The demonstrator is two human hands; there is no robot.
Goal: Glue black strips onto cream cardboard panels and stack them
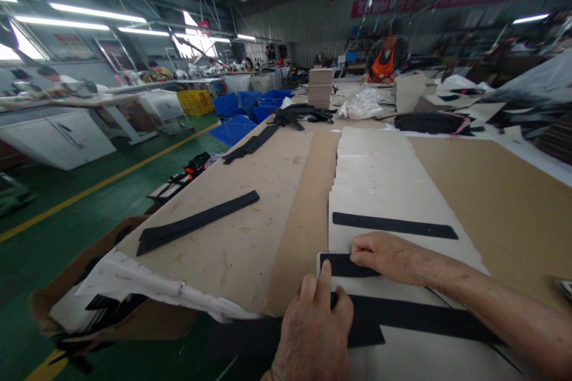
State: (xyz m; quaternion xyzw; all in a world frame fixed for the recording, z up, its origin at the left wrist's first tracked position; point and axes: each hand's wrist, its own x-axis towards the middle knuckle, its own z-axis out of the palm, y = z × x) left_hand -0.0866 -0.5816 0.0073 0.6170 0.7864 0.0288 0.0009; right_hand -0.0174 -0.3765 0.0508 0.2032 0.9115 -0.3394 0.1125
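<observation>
My left hand [315, 324] points its index finger onto the left end of a black strip [344, 265] lying on a pale rectangular sheet. Its other fingers are curled around a bundle of black strips [245, 333] that sticks out on both sides of the hand, past the table's near edge. My right hand [378, 255] is closed, fingertips pressed together at the same strip, covering its right part. Just beyond lies another black strip [393, 225] across a pale sheet. Nearer to me, a long black strip [424, 314] passes under my right forearm.
Overlapping pale sheets [375, 166] run up the table. Loose black strips [199, 220] lie on the left, with a black pile [304, 113] farther back. A cardboard box [156, 321] stands below the left edge. Across the table is a person in an orange apron [383, 64].
</observation>
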